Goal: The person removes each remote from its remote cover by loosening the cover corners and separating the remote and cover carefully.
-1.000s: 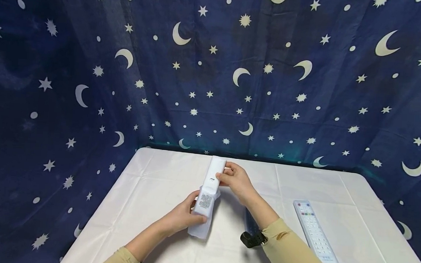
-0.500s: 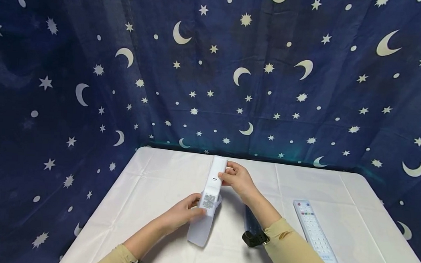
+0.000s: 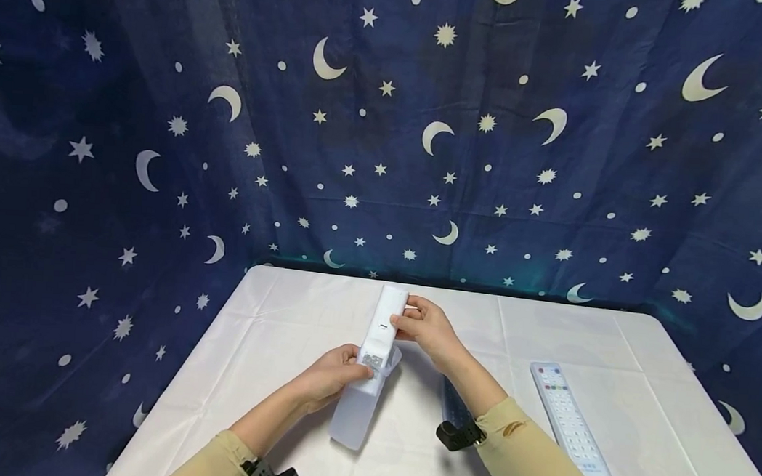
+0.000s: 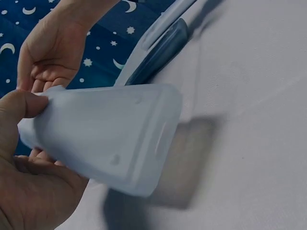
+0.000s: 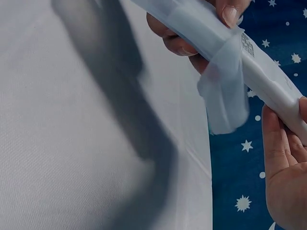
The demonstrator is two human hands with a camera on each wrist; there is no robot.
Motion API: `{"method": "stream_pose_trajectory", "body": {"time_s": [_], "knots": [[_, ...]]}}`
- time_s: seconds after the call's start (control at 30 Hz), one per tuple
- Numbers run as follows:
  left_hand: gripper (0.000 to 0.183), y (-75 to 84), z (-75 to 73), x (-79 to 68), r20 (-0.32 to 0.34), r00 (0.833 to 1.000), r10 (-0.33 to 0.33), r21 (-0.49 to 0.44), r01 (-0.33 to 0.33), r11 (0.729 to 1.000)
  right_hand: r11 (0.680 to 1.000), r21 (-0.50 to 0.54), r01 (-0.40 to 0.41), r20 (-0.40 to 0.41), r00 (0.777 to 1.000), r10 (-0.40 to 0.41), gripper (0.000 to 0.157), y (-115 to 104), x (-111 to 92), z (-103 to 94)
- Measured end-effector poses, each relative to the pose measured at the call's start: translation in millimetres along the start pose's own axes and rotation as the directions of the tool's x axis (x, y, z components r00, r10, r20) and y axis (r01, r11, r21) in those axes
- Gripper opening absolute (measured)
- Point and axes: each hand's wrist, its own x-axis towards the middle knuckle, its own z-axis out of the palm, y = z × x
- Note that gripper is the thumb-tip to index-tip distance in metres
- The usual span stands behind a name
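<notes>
A white remote control point(image 3: 386, 307) lies back side up, tilted between both hands, with a slot and a grey printed label on it. Its lower part sits in a translucent silicone cover point(image 3: 352, 418), whose closed end hangs down toward the person. The left hand point(image 3: 336, 372) grips cover and remote near the label, thumb on top. Higher up, the right hand point(image 3: 429, 332) pinches the bare end of the remote by its right edge. In the right wrist view a loose flap of the cover point(image 5: 225, 96) droops beside the remote. The left wrist view shows the cover's closed end point(image 4: 105, 134) from nearby.
On the right of the white table point(image 3: 666, 401) lies another remote control point(image 3: 572, 424) in a clear cover, buttons up. A dark remote-like object point(image 3: 454, 403) is partly hidden under the right forearm. A star-patterned curtain point(image 3: 388, 122) hangs behind.
The cover has slid down along the remote, its closed end now nearer the person. The left thumb has moved up to the label. The right hand keeps its pinch on the upper end.
</notes>
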Motion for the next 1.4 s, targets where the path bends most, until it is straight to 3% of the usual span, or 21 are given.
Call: {"method": "stream_pose_trajectory", "body": {"time_s": [0.47, 0.7, 1.03, 1.4], "knots": [[0.063, -0.6, 6.3, 1.1, -0.096, 0.995, -0.017, 0.067, 0.024, 0.997, 1.0, -0.021, 0.009, 0.035, 0.999, -0.008, 0.05, 0.7, -0.4, 6.6], [0.07, -1.7, 5.4, 0.1, -0.075, 0.997, 0.015, 0.068, -0.01, 0.998, 0.999, -0.042, 0.003, 0.021, 1.0, -0.002, 0.049, -0.3, 0.7, 7.4], [0.077, 2.3, 0.0, -5.6, 0.008, 1.0, 0.002, 0.04, -0.002, 0.999, 0.999, -0.047, -0.005, 0.016, 1.0, 0.006, 0.045, -2.7, 4.1, 4.2], [0.074, 3.6, -3.1, -11.6, 0.003, 1.0, -0.011, 0.056, 0.011, 0.998, 0.998, -0.058, -0.015, -0.01, 1.0, 0.014, 0.049, -6.7, 9.0, -1.2]]}}
